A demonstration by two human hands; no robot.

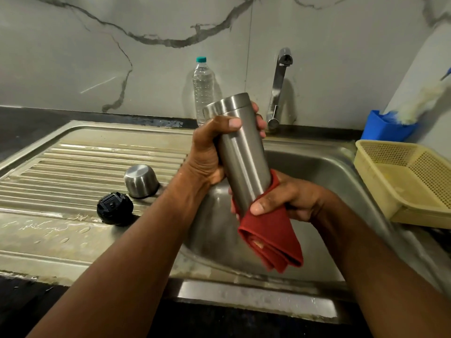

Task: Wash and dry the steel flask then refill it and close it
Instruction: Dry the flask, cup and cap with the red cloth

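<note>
The steel flask (240, 147) is held tilted above the sink bowl (324, 172), its flat base up and away from me. My left hand (210, 152) grips its upper half. My right hand (290, 198) wraps a red cloth (271, 235) around its lower end, which the cloth hides. On the draining board (80, 162) to the left stand the flask's steel cup (141, 181), upside down, and its black stopper (114, 208).
A clear plastic water bottle (203, 89) with a teal cap stands against the wall behind the flask. The tap (279, 86) rises at the sink's back. A yellow perforated basket (410, 181) and a blue holder (388, 128) with a brush sit at the right.
</note>
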